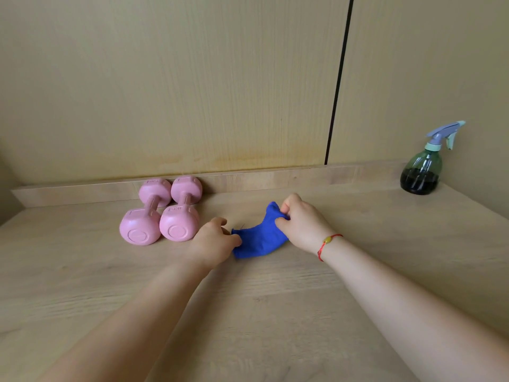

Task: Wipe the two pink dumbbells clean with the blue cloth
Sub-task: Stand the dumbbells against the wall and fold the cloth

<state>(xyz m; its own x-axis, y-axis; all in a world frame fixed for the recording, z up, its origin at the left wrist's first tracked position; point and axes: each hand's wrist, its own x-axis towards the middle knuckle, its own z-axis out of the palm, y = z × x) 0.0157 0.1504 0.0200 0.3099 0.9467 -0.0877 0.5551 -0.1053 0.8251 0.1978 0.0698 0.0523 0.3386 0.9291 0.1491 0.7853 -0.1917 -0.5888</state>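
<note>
Your forearms are stretching over the near part of the bench (261, 312), and open wood is lying between them and on both sides. Your left hand (213, 242) is pinching the left end of the blue cloth (257, 239) with curled fingers (234, 239). Your right hand (301, 223) is gripping its right end, which is standing a little raised. The left pink dumbbell (146, 216) and the right pink dumbbell (181, 209) are lying side by side just left of your left hand, reaching back to the raised back ledge (275, 179). A spray bottle (421, 172) is standing well apart in the far right corner.
</note>
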